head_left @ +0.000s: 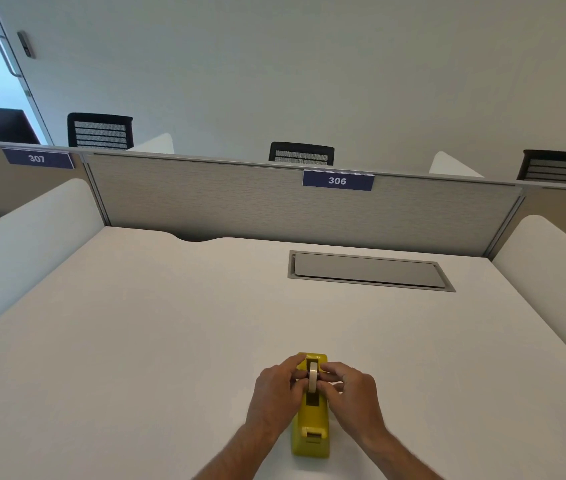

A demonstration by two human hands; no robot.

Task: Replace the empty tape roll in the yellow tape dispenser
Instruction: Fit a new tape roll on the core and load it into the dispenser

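Observation:
A yellow tape dispenser (311,424) stands on the white desk (170,323) near its front edge, with its cutter end toward me. A pale tape roll (313,376) sits upright in the dispenser's slot. My left hand (276,389) pinches the roll from its left side. From the right side my right hand (352,389) pinches the same roll, fingers curled at its hub. Whether the roll holds tape or is only a bare core cannot be told from here.
A grey cable hatch (368,270) is set flush in the desk at the back right. A grey partition (274,199) with the sign 306 closes the far edge. White side dividers (25,237) flank the desk, and black chair backs show beyond.

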